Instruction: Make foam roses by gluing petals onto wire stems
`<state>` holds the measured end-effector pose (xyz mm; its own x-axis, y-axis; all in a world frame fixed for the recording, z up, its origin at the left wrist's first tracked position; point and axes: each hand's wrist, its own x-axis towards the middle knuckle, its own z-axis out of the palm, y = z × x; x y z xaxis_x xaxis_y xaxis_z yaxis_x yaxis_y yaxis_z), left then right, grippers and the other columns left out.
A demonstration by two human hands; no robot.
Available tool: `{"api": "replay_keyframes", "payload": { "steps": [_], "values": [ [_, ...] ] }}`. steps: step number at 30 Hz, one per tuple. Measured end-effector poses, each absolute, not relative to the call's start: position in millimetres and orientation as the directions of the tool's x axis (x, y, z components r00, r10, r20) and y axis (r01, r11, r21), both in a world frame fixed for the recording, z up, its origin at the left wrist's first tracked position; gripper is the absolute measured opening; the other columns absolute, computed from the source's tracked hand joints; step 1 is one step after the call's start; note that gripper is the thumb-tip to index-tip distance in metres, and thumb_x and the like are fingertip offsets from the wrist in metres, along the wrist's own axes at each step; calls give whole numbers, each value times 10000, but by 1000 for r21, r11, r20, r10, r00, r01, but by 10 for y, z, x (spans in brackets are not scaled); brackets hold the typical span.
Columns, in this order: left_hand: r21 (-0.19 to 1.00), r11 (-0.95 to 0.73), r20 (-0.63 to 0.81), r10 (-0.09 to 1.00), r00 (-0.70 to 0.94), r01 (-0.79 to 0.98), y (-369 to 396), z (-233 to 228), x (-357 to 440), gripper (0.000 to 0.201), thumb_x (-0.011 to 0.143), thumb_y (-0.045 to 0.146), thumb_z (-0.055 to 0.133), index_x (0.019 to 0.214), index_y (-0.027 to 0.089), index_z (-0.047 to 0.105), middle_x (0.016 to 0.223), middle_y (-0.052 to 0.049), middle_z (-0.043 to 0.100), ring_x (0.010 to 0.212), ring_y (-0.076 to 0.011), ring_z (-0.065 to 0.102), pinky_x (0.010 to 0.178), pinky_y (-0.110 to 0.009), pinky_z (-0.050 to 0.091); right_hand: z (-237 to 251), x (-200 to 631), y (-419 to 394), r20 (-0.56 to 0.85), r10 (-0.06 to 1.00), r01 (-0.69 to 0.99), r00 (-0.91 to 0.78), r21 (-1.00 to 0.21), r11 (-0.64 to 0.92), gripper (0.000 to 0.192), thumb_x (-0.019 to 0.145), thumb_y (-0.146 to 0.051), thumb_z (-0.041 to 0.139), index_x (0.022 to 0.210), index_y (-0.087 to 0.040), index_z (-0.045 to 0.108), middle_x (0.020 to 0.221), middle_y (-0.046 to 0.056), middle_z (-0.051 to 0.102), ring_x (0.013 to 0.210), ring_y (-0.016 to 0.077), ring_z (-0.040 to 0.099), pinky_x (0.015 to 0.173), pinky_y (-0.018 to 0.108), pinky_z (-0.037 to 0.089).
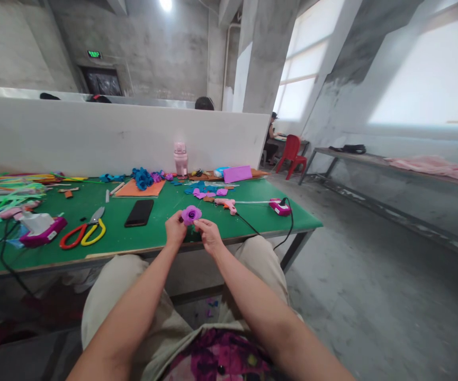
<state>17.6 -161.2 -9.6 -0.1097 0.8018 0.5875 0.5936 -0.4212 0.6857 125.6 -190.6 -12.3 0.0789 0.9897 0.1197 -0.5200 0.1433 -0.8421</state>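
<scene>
A purple paper flower [191, 214] with a dark spiral centre is held up over the front edge of the green table. My left hand [176, 228] grips it from the left, fingers closed at its edge. On the other side, my right hand [208, 233] pinches its lower right petal between thumb and fingertips. The underside of the flower is hidden. Just beyond my right hand lies a pink glue gun [227, 205] with a black cord. Purple and blue petal pieces [208, 191] are scattered behind it.
Scissors with red and yellow handles [83, 233] and a black phone [139, 212] lie left on the table [169, 206]. Blue flowers [143, 179] rest on orange sheets [129, 189]. A pink bottle [180, 159] stands by the white partition [125, 132]. A magenta box [280, 207] sits right.
</scene>
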Motion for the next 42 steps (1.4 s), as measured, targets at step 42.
{"api": "replay_keyframes", "payload": {
  "steps": [42],
  "values": [
    [645,-400,599,794,-105,651,-1589,-71,174,144,671,271,518,635,168,611,569,21,590,544,-112,457,524,-203,312,-76,1254,-1907,111,992,-513,62,-849,127,162,554,-267,673,469,-173,571,469,-43,507,493,87,414,564,238,325]
  ]
}}
